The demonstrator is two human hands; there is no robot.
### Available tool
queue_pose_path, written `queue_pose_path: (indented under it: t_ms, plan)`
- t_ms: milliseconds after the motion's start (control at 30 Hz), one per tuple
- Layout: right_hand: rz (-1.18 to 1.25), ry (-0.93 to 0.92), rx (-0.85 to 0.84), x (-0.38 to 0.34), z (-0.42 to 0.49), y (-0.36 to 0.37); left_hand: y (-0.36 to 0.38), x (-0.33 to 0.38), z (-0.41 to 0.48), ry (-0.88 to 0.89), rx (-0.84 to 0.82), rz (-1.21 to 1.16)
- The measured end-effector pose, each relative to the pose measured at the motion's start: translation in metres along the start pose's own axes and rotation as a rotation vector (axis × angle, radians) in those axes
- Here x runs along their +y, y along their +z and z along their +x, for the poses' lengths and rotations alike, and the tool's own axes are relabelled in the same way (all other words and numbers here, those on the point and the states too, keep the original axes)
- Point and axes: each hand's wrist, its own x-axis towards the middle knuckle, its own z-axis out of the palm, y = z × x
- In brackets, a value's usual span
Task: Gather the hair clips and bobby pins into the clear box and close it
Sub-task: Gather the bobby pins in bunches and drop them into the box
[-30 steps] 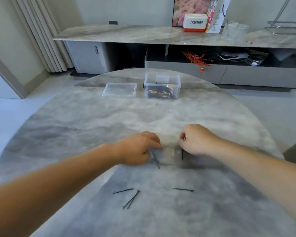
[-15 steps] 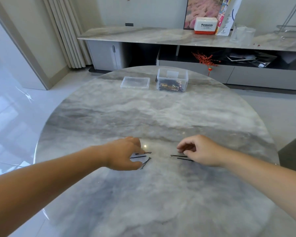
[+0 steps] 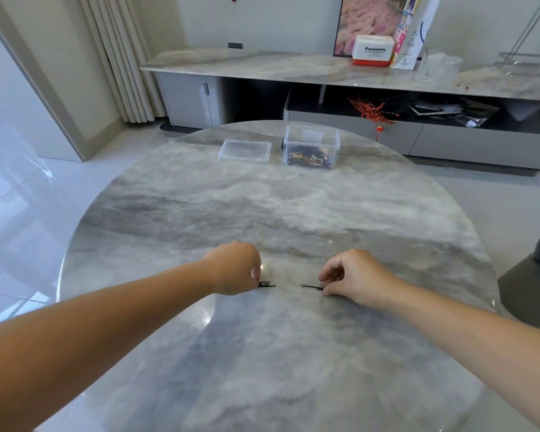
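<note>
My left hand rests on the round marble table, its fingers pinched on a small bunch of black bobby pins whose ends stick out to the right. My right hand pinches the right end of other black bobby pins that lie flat on the table. The two bunches are a short gap apart. At the table's far side stands the clear box, open, with several hair clips in its bottom. Its clear lid lies flat to the left of it.
Behind the table runs a long marble sideboard with a white and red Panasonic box, a paper bag and clear cups. A dark seat stands at the table's right edge. Shiny tiled floor lies to the left.
Both hands have drawn the loose pins on the table together into two tight bunches and closed on them. My view has pulled back and shifted, so the box looks farther off.
</note>
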Motion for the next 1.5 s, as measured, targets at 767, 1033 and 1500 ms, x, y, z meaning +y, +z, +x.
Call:
queue_pose_path:
  t_ms: [767, 1033, 1500]
  plan:
    - [0.304, 0.109, -0.032, 0.004, 0.01, -0.007, -0.008, -0.01, -0.004, 0.098, 0.003, -0.094]
    - [0.334, 0.136, -0.034, 0.006, 0.015, -0.005, -0.014, -0.017, 0.001, 0.065, -0.003, -0.193]
    - [0.326, 0.15, -0.039, 0.005, 0.013, -0.005, -0.008, -0.015, -0.003, 0.076, -0.012, -0.177]
